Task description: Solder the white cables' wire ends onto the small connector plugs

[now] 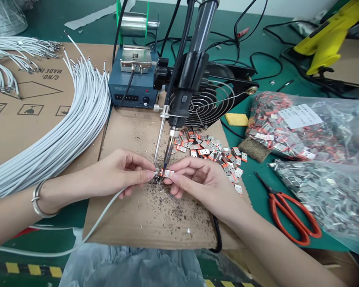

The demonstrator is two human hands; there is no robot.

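Note:
My left hand (pixel 124 171) pinches the end of a white cable (pixel 95 223) that trails down to the left. My right hand (pixel 197 179) pinches a small orange and silver connector (pixel 167 172). Both meet under the tip of the mounted soldering iron (pixel 169 153), beside a bent solder feed tube (pixel 158 147). The work sits on a cardboard sheet (pixel 143 215) littered with dark solder bits. A silver bracelet (pixel 37 198) circles my left wrist.
A loose pile of connectors (pixel 215 153) lies right of the iron. Bags of connectors (pixel 290 127) and metal shells (pixel 326 191), orange scissors (pixel 290 217), a fan (pixel 209 101), soldering station (pixel 131 85), white cable bundle (pixel 71 131), yellow glue gun (pixel 329 36).

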